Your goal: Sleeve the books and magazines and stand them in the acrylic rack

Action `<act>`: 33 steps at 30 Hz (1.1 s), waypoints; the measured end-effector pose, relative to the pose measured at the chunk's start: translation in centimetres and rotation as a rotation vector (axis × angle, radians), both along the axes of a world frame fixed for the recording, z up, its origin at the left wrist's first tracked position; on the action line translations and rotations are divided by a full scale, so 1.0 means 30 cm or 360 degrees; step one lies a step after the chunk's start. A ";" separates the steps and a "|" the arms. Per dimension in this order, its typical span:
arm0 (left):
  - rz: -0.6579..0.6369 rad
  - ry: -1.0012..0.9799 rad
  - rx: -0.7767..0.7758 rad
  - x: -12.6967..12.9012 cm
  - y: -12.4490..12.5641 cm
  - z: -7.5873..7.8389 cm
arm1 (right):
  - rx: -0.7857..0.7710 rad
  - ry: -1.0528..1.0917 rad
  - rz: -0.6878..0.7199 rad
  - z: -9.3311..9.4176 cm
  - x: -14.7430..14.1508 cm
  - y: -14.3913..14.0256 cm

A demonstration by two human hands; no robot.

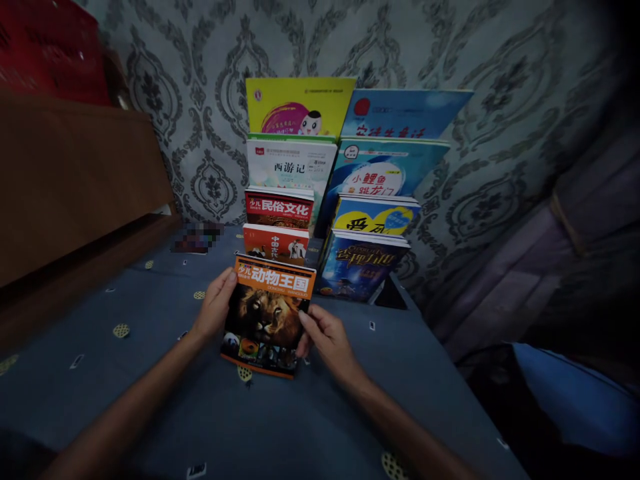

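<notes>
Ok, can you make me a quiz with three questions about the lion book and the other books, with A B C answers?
1. Where is the lion book?
A. in front of the left stack
B. on the wooden board
C. behind the right stack

2. What colour is its title band?
A. green
B. orange
C. pink

3. How is it held?
A. left hand only
B. lying untouched
C. both hands

Answers:
1 A, it stands before the left-hand books.
2 B, the band on top is orange.
3 C, the left hand and right hand each have a grip on a side edge.
</notes>
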State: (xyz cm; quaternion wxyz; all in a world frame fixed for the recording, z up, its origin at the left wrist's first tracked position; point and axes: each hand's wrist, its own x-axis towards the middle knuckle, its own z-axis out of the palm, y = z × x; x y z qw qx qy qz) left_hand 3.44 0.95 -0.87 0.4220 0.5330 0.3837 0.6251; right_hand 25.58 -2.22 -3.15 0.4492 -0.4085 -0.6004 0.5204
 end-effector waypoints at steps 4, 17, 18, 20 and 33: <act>0.0035 0.0244 0.0243 -0.015 0.025 0.071 | 0.0271 -0.0098 -0.0029 0.076 0.011 0.031; 0.0614 0.0599 0.1252 0.017 0.026 0.418 | 0.1397 -0.0232 -0.0464 0.457 0.069 0.125; 0.0615 0.0562 0.1299 0.028 0.023 0.433 | 0.1443 -0.0209 -0.0510 0.465 0.069 0.132; 0.0606 0.0508 0.1328 0.048 0.023 0.444 | 0.1491 -0.0168 -0.0550 0.468 0.069 0.148; 0.0600 0.0478 0.1135 0.059 0.130 0.372 | 0.1431 -0.0185 -0.0449 0.418 0.088 0.247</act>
